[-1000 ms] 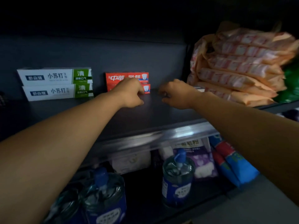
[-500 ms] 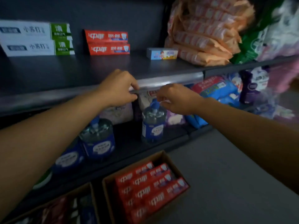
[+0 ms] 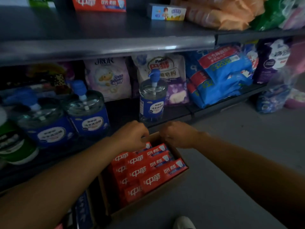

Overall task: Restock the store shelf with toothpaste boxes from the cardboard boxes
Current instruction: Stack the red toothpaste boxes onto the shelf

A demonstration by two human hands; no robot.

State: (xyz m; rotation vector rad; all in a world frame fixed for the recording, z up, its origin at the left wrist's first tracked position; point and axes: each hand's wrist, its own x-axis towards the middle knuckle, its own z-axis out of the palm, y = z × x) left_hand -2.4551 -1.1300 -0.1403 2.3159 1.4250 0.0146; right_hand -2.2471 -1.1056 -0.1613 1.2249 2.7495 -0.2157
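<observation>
A cardboard box (image 3: 180, 175) on the floor holds several red toothpaste boxes (image 3: 153, 172) lying flat. My left hand (image 3: 132, 135) hovers over the box's far end, fingers curled, touching the farthest red box. My right hand (image 3: 177, 134) hangs beside it over the box's far right corner, fingers curled, with nothing seen in it. On the dark upper shelf (image 3: 105, 45) stand red toothpaste boxes (image 3: 99, 4) at the top edge and a small light-blue box (image 3: 168, 13) to their right.
Blue pump bottles (image 3: 152, 98) and soap-powder bags (image 3: 108, 78) fill the lower shelf. Blue wipe packs (image 3: 222, 75) lie to the right. Orange packets (image 3: 219, 14) pile on the upper shelf's right. A second carton (image 3: 84, 210) sits at bottom left. My shoe (image 3: 184, 223) shows below.
Both hands came down from the upper shelf, past its front edge, to the carton of red toothpaste boxes on the floor. The view tilted downward with them.
</observation>
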